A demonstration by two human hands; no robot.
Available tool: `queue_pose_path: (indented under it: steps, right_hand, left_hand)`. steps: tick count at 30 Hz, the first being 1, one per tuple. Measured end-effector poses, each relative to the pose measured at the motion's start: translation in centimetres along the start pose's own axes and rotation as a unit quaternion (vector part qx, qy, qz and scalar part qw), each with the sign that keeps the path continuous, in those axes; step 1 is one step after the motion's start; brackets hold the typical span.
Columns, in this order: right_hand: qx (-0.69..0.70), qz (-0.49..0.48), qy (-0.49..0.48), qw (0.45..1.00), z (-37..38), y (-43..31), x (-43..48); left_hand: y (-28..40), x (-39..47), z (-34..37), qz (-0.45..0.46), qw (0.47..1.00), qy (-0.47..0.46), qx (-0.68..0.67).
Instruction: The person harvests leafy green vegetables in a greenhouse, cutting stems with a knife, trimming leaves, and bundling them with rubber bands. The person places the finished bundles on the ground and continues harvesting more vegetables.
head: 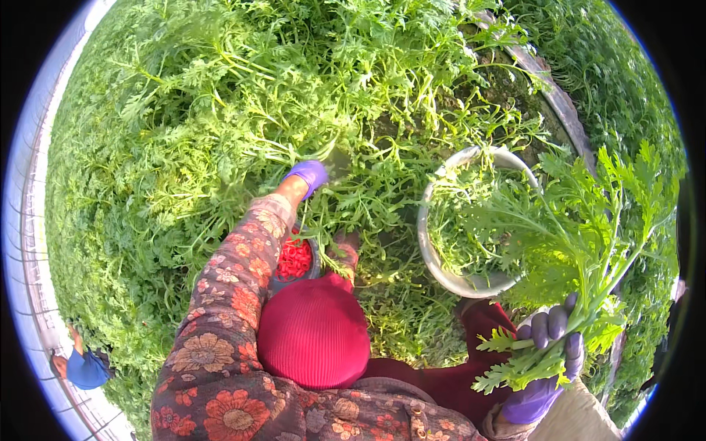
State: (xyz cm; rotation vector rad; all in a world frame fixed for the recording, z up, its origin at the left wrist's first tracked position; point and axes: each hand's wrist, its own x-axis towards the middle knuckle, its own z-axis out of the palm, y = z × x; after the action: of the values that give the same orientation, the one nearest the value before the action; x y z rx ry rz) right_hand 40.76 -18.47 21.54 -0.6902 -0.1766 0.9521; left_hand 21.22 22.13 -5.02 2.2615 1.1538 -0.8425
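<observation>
My right hand (557, 342), in a purple glove, is closed around the stems of a bunch of leafy greens (595, 253) at the lower right; the lobed leaves fan upward. My left hand (310, 175), gloved in purple too, reaches into the growing greens (242, 127) near the middle. Its fingers are hidden, so I cannot tell what they hold. Just below my left forearm stands a small bucket with red bands (293, 258) in it. Between my hands, a round pale tub (427, 242) holds loose greens and trimmings.
A person in a blue shirt (87, 370) is among the plants at the far lower left. A pale strip (557, 93) curves along the bed's right side, with more greens beyond. Cut stems and leaves litter the ground around my feet. A light-coloured sack-like thing (576, 416) lies below my right hand.
</observation>
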Motion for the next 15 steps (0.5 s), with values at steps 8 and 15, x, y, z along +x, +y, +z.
queue_pose_path:
  steps: [8,15]
  right_hand:
    - [-0.017,-0.013,0.042,0.999,0.1,-0.3,0.4]
    - [-0.008,-0.009,0.034,0.999,0.4,0.0,0.4]
  left_hand:
    - [-2.1,3.4,5.4,-0.072,0.986,-0.118,-0.094]
    - [-4.5,4.1,9.1,0.093,0.995,-0.028,0.036]
